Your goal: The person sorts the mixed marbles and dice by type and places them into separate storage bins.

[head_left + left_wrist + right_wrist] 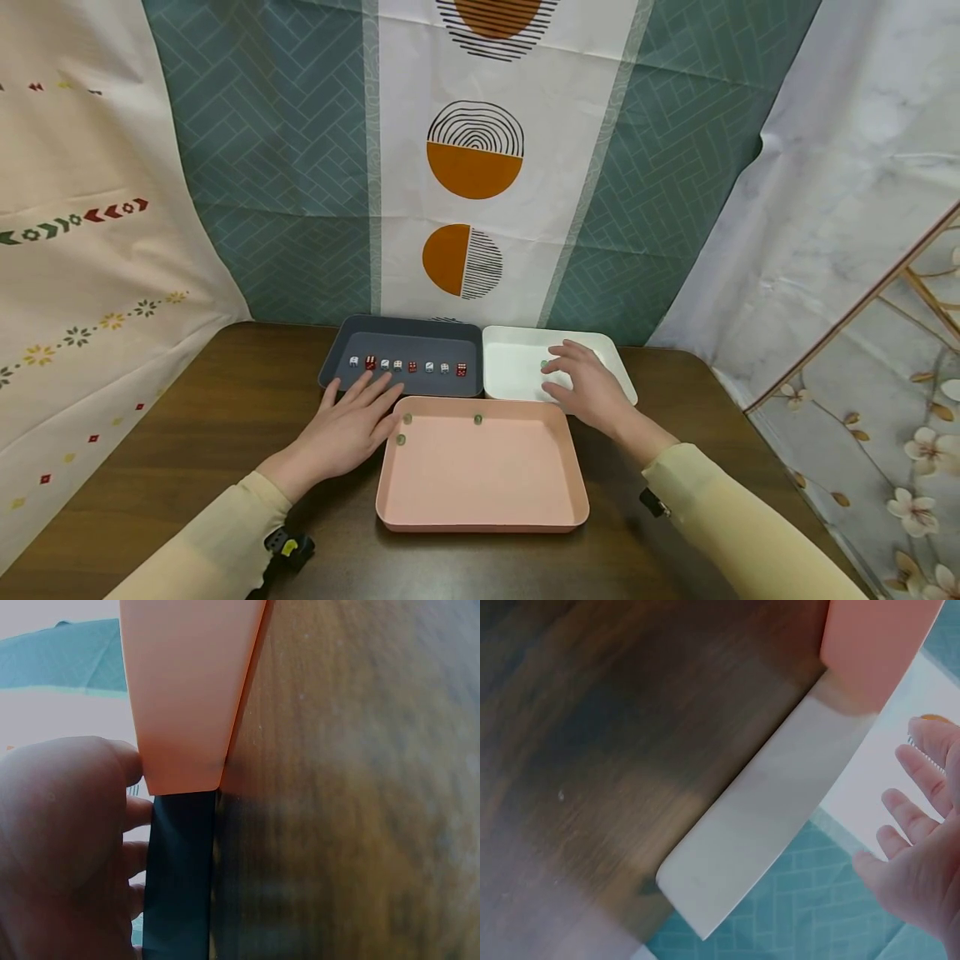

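Note:
My right hand [588, 387] hovers over the white tray [517, 387], thumb and fingers apart. A small pale green bead-like piece [543, 364] shows in that tray beside the fingertips. In the right wrist view the fingers [911, 817] are spread and slightly bent, with nothing seen between them. My left hand [341, 433] lies with spread fingers at the near left corner of the dark grey tray [405, 327], its thumb by the left rim of the pink tray [487, 475]. Three small green pieces [477, 419] lie in the pink tray.
A row of several red and white dice [412, 367] lies in the dark grey tray. The trays touch or nearly touch on a brown wooden table [225, 417]. Patterned cloths [300, 167] hang behind and at both sides.

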`<action>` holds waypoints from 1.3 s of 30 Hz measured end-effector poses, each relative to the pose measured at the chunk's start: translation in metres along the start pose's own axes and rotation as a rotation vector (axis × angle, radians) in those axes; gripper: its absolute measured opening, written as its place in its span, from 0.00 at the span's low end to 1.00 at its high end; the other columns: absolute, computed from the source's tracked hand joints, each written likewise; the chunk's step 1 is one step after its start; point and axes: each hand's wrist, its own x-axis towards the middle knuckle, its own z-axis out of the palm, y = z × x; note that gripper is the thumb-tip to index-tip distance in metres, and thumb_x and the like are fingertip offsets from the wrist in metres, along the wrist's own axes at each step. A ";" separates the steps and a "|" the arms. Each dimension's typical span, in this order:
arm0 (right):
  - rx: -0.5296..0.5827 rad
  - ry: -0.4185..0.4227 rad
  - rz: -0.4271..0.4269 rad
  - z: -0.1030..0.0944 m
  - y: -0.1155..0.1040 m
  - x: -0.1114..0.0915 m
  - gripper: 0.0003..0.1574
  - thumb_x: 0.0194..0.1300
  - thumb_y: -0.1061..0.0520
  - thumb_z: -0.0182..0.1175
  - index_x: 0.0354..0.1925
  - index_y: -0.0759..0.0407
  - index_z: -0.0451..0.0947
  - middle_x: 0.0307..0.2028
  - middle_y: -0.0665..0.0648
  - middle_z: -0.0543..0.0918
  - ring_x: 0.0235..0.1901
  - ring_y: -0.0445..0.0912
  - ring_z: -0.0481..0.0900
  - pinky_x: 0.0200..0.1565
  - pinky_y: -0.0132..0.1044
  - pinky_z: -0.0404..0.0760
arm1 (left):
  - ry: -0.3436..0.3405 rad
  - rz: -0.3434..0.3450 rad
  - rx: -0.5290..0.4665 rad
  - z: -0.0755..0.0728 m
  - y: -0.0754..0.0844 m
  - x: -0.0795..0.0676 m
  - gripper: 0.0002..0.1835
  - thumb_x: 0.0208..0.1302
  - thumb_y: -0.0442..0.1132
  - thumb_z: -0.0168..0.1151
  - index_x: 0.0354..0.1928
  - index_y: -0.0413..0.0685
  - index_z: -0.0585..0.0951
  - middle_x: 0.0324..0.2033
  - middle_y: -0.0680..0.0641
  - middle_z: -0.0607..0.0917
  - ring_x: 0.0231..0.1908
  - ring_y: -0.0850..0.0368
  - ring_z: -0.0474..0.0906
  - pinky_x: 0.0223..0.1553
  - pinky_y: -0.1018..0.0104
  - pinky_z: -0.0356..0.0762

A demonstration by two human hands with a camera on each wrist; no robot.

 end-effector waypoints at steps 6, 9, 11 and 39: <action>0.030 0.004 -0.027 0.000 -0.012 -0.003 0.14 0.74 0.57 0.73 0.54 0.62 0.91 0.72 0.65 0.80 0.81 0.64 0.63 0.73 0.64 0.71 | -0.010 -0.005 -0.002 -0.001 -0.001 0.000 0.30 0.88 0.51 0.55 0.83 0.47 0.72 0.83 0.38 0.67 0.84 0.31 0.55 0.76 0.18 0.44; 0.039 0.003 -0.031 0.000 -0.019 -0.004 0.14 0.74 0.56 0.74 0.54 0.60 0.91 0.73 0.64 0.80 0.82 0.62 0.63 0.73 0.64 0.72 | -0.010 -0.005 0.003 -0.001 -0.001 0.001 0.30 0.88 0.51 0.55 0.83 0.47 0.72 0.83 0.38 0.67 0.84 0.31 0.55 0.76 0.18 0.45; 0.042 -0.002 -0.032 0.000 -0.024 -0.004 0.14 0.74 0.55 0.74 0.54 0.58 0.91 0.73 0.63 0.79 0.82 0.61 0.62 0.72 0.64 0.73 | -0.009 -0.003 0.005 -0.002 -0.001 0.001 0.30 0.88 0.51 0.55 0.83 0.47 0.72 0.83 0.38 0.67 0.83 0.31 0.55 0.75 0.17 0.45; -0.002 -0.047 -0.206 0.023 -0.063 -0.003 0.13 0.66 0.61 0.80 0.48 0.57 0.92 0.69 0.62 0.83 0.79 0.62 0.68 0.74 0.61 0.72 | -0.012 -0.002 -0.004 0.000 -0.001 0.000 0.30 0.88 0.50 0.55 0.83 0.47 0.71 0.83 0.38 0.67 0.84 0.31 0.55 0.76 0.18 0.44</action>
